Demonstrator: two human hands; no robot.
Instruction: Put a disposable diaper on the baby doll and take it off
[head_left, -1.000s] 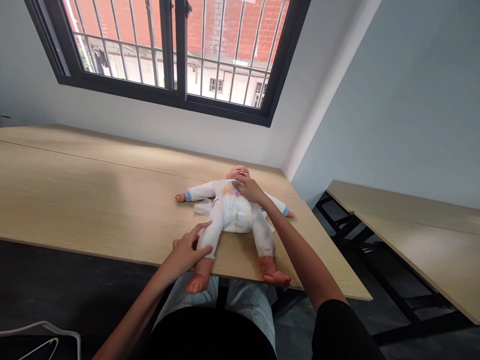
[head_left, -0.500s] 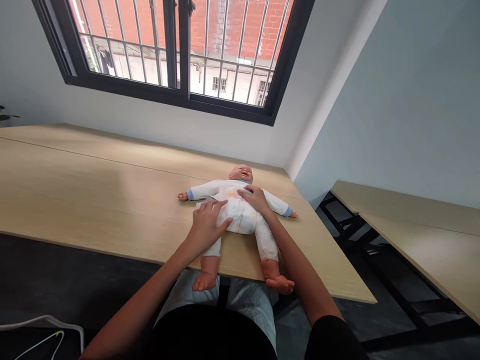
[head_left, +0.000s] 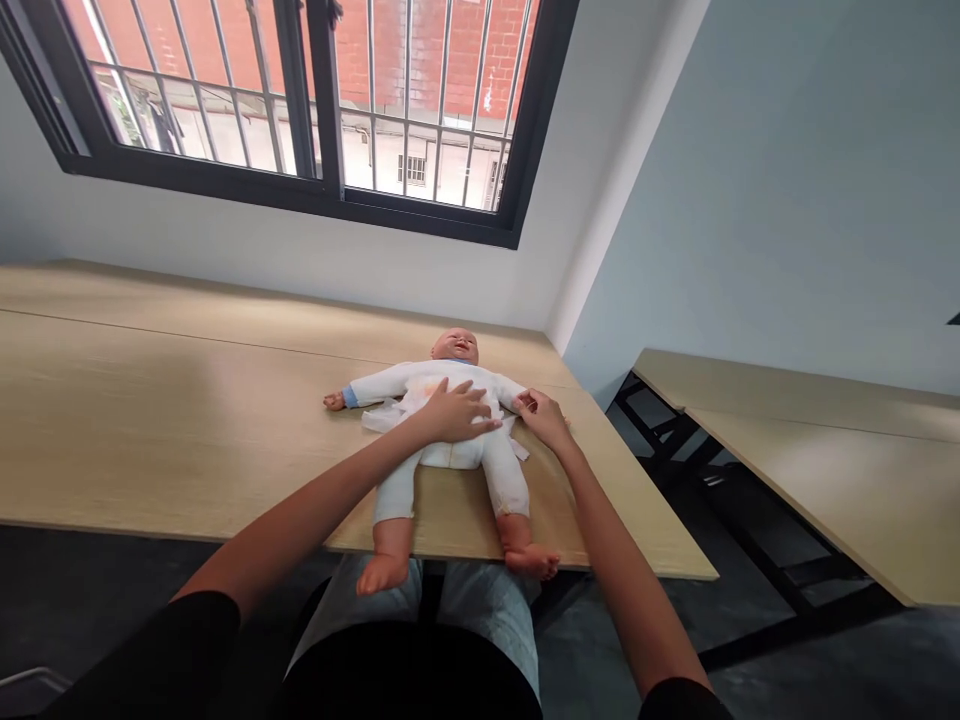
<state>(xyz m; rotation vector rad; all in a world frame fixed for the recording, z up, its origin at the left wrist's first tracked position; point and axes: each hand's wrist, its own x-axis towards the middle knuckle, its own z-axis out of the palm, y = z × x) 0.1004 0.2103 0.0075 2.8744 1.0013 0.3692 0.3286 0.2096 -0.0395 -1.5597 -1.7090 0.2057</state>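
A baby doll (head_left: pixel 510 490) in a white suit with blue cuffs lies on its back on the wooden table (head_left: pixel 262 440). Its head points to the window and its bare feet reach past the front edge. Around its hips is a white diaper (head_left: pixel 450 455), its side flaps spread out at both sides. My left hand (head_left: pixel 459 412) rests flat across the doll's belly and the diaper's front, fingers spread. My right hand (head_left: pixel 546 418) is beside the doll's waist, by the sleeve at the right; its fingertips are pinched together, and what they hold is hidden.
Behind the table is a wall with a barred, dark-framed window (head_left: pixel 322 195). A second wooden table (head_left: pixel 795 440) on black legs stands at the right, across a gap. My legs (head_left: pixel 495 610) are against the table's front edge, below the doll's feet.
My left hand has moved from the doll's hip up onto its belly. The right hand has left the belly for the doll's right-hand side in view. The diaper's flaps now show spread out.
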